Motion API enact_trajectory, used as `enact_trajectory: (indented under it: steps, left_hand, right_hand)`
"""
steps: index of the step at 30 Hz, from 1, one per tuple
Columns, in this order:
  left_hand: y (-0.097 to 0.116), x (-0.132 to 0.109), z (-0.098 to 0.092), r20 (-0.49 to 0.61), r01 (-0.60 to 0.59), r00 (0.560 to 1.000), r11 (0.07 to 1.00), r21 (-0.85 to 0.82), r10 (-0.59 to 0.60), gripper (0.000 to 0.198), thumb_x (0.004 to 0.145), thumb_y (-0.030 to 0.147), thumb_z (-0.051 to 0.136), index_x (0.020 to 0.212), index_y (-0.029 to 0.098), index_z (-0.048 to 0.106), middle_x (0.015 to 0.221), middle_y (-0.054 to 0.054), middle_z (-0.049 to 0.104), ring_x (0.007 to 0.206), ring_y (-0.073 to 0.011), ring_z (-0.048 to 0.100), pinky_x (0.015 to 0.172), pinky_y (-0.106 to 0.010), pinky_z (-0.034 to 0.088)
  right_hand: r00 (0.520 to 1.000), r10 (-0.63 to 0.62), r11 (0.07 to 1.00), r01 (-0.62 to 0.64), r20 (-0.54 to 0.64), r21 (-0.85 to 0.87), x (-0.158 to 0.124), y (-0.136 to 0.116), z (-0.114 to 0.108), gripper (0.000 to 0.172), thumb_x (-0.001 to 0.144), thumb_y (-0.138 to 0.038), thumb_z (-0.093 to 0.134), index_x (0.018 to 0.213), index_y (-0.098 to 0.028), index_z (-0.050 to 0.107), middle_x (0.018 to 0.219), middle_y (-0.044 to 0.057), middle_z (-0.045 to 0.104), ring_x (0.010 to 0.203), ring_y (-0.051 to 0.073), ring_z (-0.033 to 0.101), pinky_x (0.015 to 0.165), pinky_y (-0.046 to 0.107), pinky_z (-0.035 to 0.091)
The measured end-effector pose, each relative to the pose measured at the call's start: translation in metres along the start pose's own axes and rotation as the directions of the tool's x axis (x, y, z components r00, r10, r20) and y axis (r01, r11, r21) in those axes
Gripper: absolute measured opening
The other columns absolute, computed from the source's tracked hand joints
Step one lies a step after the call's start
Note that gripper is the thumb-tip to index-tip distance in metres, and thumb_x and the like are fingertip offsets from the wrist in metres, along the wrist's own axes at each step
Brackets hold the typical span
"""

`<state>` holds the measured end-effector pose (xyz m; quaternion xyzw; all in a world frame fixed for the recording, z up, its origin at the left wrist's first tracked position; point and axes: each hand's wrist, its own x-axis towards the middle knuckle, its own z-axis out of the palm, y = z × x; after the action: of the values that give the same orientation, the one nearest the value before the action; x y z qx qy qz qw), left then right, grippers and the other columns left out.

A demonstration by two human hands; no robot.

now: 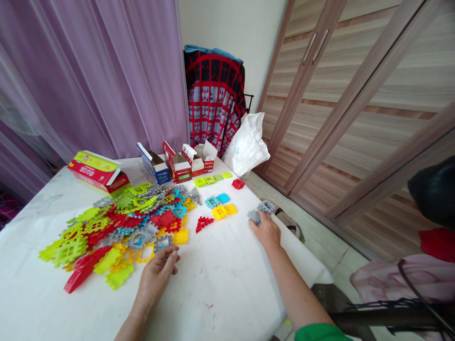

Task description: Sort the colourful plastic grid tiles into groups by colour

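A heap of flat plastic building pieces (121,227) in lime, red, grey, yellow and blue covers the left half of the white table (220,284). My left hand (156,274) pinches a grey window-like piece (162,243) at the near edge of the heap. My right hand (266,230) rests near the table's right edge, fingers closed on a small grey piece (254,216) beside another grey piece (266,206). Sorted groups lie between them: yellow squares (224,210), blue squares (217,200), green pieces (211,179), a red square (238,183) and a red triangle (204,223).
A red and green box (97,171) and several small open cartons (177,163) stand along the far table edge. Behind are a purple curtain (92,76), a red patterned cloth on a rack (215,97), a white bag (247,144) and wooden wardrobe doors (355,94).
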<state>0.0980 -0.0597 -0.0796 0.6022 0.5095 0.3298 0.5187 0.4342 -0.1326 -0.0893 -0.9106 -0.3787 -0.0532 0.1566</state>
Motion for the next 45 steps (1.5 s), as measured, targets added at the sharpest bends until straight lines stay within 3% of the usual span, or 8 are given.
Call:
enact_trajectory:
  steps: [6,9,14,21,29,35,41,45]
  left_hand:
    - [0.002,-0.002,0.001,-0.004,-0.008,1.000,1.000,-0.024,0.008,0.058,0.063,0.070,0.059,0.089,0.019,0.064,0.068,-0.002,0.065,0.048,-0.0140,0.057,0.036,-0.021,0.036]
    - [0.002,-0.002,0.001,-0.009,-0.011,1.000,0.999,-0.031,0.011,0.057,0.063,0.070,0.060,0.089,0.019,0.065,0.068,-0.003,0.066,0.048,-0.0141,0.057,0.036,-0.021,0.036]
    - [0.003,-0.002,0.001,-0.012,-0.020,1.000,0.999,-0.032,0.019,0.056,0.063,0.069,0.061,0.088,0.019,0.065,0.067,-0.002,0.066,0.047,-0.0141,0.057,0.036,-0.022,0.038]
    - [0.002,-0.002,0.002,-0.022,-0.040,0.999,0.998,-0.049,0.039,0.056,0.064,0.069,0.061,0.088,0.019,0.065,0.066,-0.002,0.066,0.047,-0.0137,0.057,0.038,-0.022,0.040]
    - [0.001,-0.001,0.002,-0.016,-0.024,1.000,0.999,-0.026,0.024,0.054,0.064,0.067,0.060,0.089,0.019,0.065,0.067,-0.002,0.065,0.047,-0.0131,0.056,0.035,-0.020,0.035]
    - [-0.002,-0.001,0.003,-0.018,-0.015,1.000,0.999,-0.038,0.015,0.047,0.066,0.061,0.059,0.088,0.020,0.064,0.068,-0.001,0.065,0.045,-0.0121,0.055,0.033,-0.019,0.033]
    - [-0.001,-0.003,0.008,-0.043,-0.031,0.999,0.991,-0.130,0.025,0.040,0.066,0.056,0.060,0.082,0.020,0.063,0.063,0.002,0.061,0.042,-0.0102,0.052,0.036,-0.020,0.035]
    - [0.000,-0.002,0.000,-0.158,-0.093,0.985,0.981,-0.169,0.066,0.037,0.070,0.054,0.059,0.077,0.018,0.063,0.057,0.003,0.058,0.042,-0.0097,0.051,0.041,-0.021,0.041]
  right_hand:
    - [0.985,-0.077,0.989,0.095,-0.155,0.113,-0.002,0.010,0.009,0.036,0.082,-0.039,0.056,0.111,-0.018,0.062,0.111,0.009,0.063,0.096,0.022,0.060,0.078,0.029,0.046]
    - [0.971,-0.045,0.983,0.084,-0.234,0.162,0.000,0.026,0.009,0.027,0.082,-0.030,0.050,0.100,-0.017,0.065,0.103,0.009,0.063,0.090,0.021,0.059,0.078,0.030,0.046]
    - [0.994,0.042,0.999,-0.043,-0.097,-0.004,0.017,0.057,-0.007,0.029,0.082,-0.014,0.044,0.096,-0.017,0.069,0.100,0.010,0.063,0.083,0.021,0.060,0.073,0.030,0.044]
    - [1.000,0.006,0.996,-0.005,0.010,-0.093,0.038,0.059,-0.018,0.030,0.087,-0.015,0.043,0.098,-0.020,0.071,0.097,0.009,0.064,0.073,0.020,0.061,0.068,0.031,0.043]
    - [1.000,-0.001,0.996,0.000,-0.012,-0.086,0.037,0.056,-0.013,0.029,0.085,-0.015,0.045,0.096,-0.020,0.072,0.093,0.010,0.065,0.073,0.021,0.062,0.070,0.034,0.044]
    - [0.995,0.010,1.000,-0.011,-0.097,-0.007,0.014,0.057,-0.001,0.031,0.082,-0.016,0.042,0.092,-0.019,0.071,0.093,0.011,0.067,0.079,0.024,0.061,0.066,0.033,0.044]
    - [0.926,-0.104,0.931,0.219,-0.363,0.291,-0.011,0.038,0.014,0.028,0.078,-0.023,0.039,0.083,-0.019,0.066,0.091,0.010,0.068,0.086,0.023,0.062,0.073,0.032,0.047]
    - [0.878,-0.259,0.840,0.410,-0.402,0.354,-0.025,0.006,0.017,0.027,0.081,-0.023,0.037,0.078,-0.021,0.065,0.087,0.009,0.068,0.085,0.021,0.063,0.077,0.032,0.049]
